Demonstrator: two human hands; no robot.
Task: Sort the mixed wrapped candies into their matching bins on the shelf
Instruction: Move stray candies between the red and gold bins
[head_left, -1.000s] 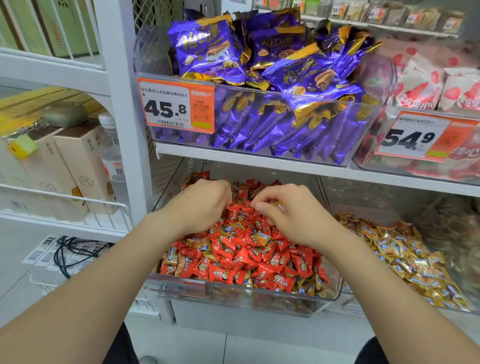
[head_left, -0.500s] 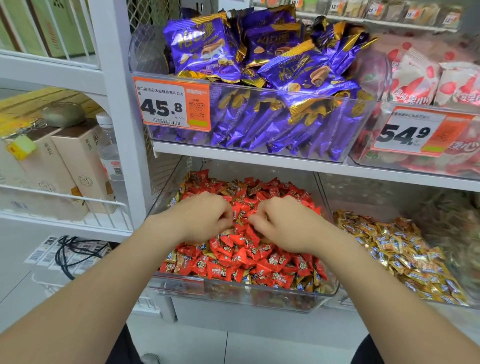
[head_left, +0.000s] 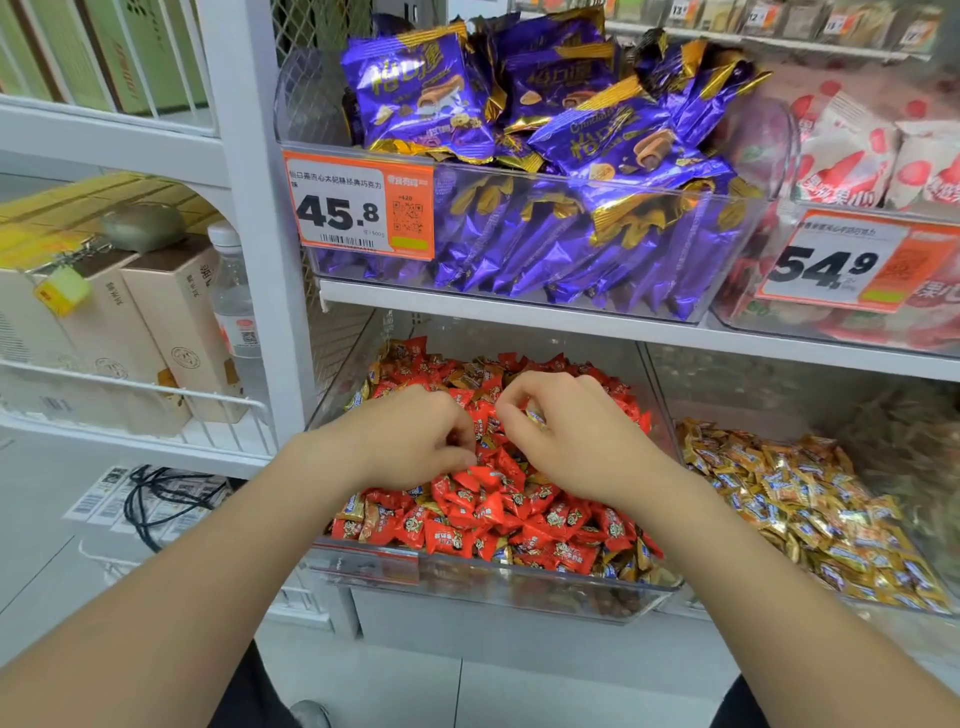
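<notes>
1. While both hands work in the clear bin (head_left: 467, 577) under the white shelf board (head_left: 519, 306), the mix is plain. Red candies (head_left: 498, 519) are heaped edge to edge, and stray gold ones show along the bin's front edge and left wall.
2. Left hand (head_left: 410, 441) sits knuckles-up near the bin's middle with its fingers curled down into the pile, likely raking reds aside to expose strays. Cannot tell whether it grasps anything, since the fingertips are buried.
3. Right hand (head_left: 571, 447) is just beside the left, not touching it. Thumb and forefinger pinch what looks like a gold-wrapped candy (head_left: 535, 415), raised slightly off the heap. A pinch suits a small, slippery wrapper.
4. Gold candies (head_left: 805, 499) lie in the neighbouring bin (head_left: 753, 379), against this bin's right wall. The pick's home is therefore close, probably a short carry over the shared wall.
5. Task looks early: plenty of gold strays sit in the red bin's front right corner.
6. Purple packets (head_left: 519, 130) and the price tag (head_left: 358, 208) on the shelf above are not involved.
</notes>
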